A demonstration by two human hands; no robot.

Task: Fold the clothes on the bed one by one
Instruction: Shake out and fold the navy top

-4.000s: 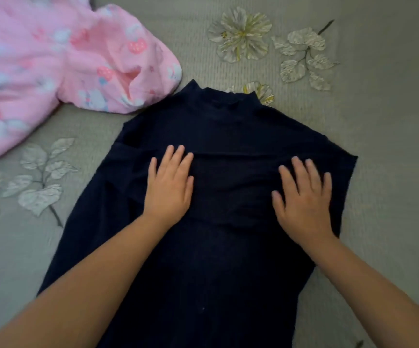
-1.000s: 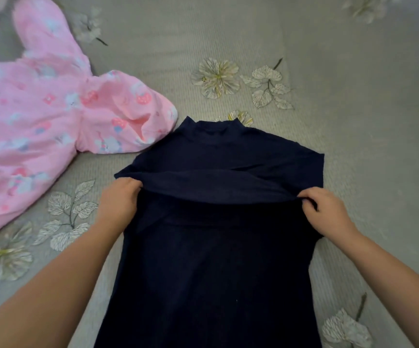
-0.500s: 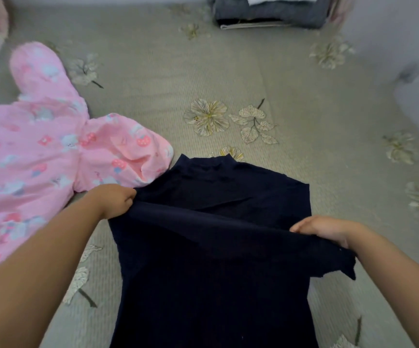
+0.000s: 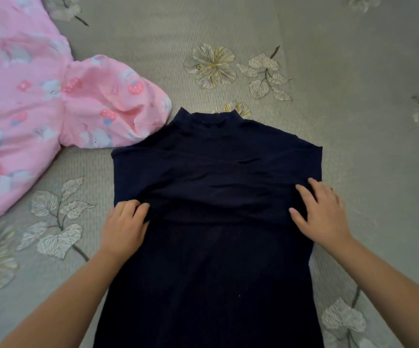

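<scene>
Half a second ago both hands held the dark top's folded sleeves lifted; now the fabric lies flat. From the head camera, the left hand (image 4: 124,228) curls its fingers into the fold at the dark top's (image 4: 211,272) left edge. The right hand (image 4: 321,214) rests spread, fingers straight, on the right edge. A pink garment (image 4: 27,109) lies far left on the bed (image 4: 366,71).

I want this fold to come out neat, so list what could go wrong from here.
1. The left hand pinches the folded layer of the navy top while the right hand only rests flat; uneven pull may skew the crease.
2. The pink garment touches the top's shoulder and could get dragged along.
3. Wrinkles across the folded layer may get pressed in.
</scene>
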